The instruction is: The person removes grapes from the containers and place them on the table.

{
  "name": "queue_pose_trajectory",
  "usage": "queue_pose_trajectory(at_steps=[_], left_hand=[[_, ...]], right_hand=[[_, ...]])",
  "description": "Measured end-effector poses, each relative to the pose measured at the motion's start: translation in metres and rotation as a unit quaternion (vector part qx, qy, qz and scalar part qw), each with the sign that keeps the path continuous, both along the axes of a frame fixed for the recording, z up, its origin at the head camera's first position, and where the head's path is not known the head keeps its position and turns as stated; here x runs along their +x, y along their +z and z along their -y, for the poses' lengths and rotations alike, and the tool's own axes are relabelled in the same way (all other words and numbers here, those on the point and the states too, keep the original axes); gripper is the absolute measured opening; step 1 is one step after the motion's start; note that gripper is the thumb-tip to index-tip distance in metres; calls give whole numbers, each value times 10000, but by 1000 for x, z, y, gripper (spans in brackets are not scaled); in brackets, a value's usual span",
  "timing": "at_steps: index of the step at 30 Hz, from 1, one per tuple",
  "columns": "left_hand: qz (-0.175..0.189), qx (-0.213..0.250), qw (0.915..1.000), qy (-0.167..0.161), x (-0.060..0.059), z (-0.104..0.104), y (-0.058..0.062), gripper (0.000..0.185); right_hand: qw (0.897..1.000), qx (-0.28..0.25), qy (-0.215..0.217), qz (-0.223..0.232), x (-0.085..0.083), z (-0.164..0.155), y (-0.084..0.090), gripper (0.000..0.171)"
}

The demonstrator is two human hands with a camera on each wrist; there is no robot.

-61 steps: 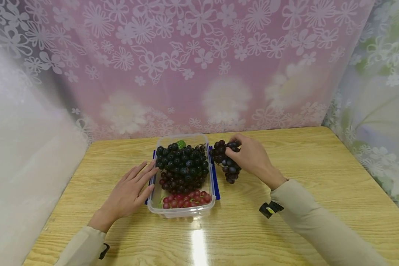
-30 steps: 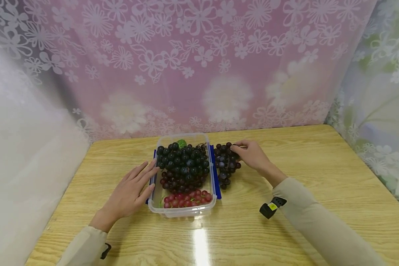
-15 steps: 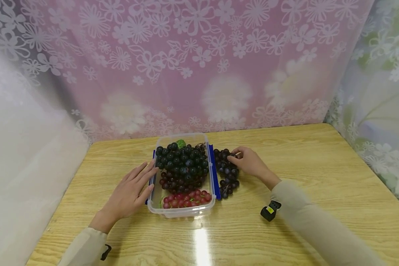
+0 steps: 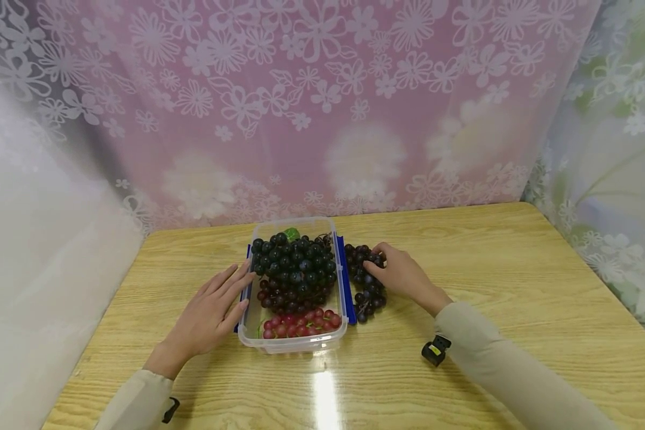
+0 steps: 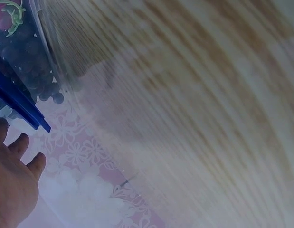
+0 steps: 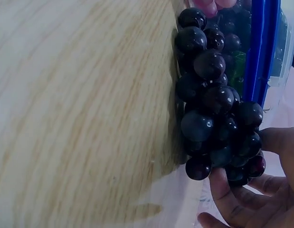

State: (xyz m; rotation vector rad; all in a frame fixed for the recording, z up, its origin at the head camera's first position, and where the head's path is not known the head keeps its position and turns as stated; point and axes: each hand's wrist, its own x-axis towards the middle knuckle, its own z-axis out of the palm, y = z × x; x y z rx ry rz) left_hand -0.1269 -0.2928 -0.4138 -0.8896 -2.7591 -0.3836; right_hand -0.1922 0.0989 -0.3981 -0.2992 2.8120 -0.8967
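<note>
My left hand [image 4: 201, 319] lies with straight, spread fingers against the left side of a clear plastic container [image 4: 292, 343]. In the left wrist view, its fingertips are near a blue locking flap [image 5: 21, 104]. My right hand [image 4: 403, 276] holds a bunch of dark purple grapes [image 4: 372, 292] at its far end, thumb on one side and fingers on the other. This bunch lies on the table just right of the container. The right wrist view shows the thumb and fingers around the end of the bunch [image 6: 215, 102].
Inside the container are black grapes [image 4: 292, 263], darker red grapes [image 4: 290, 298] below them, and pink-red grapes [image 4: 301, 325] at the near end. A green leaf [image 4: 292, 233] shows at the back. Blue flaps [image 4: 347, 286] hang open along its sides. A floral curtain [image 4: 355, 119] stands behind the table.
My right hand has shifted the dark grape bunch nearer me, and it now lies stretched out along the container's right side. The left hand has stayed in place.
</note>
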Motion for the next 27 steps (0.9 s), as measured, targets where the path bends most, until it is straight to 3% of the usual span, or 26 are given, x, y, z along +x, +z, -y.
queue_pose_trajectory(at_steps=[9, 20, 27], left_hand=[[-79, -40, 9999, -58, 1, 1, 1, 51], [-186, -86, 9997, -131, 1, 4, 3, 51], [-220, -135, 9996, -143, 1, 4, 3, 51]], right_hand=[[9979, 474, -74, -431, 4, 0, 4, 47], [9933, 668, -98, -940, 11, 3, 13, 47], [9877, 822, 93, -1329, 15, 7, 20, 52]])
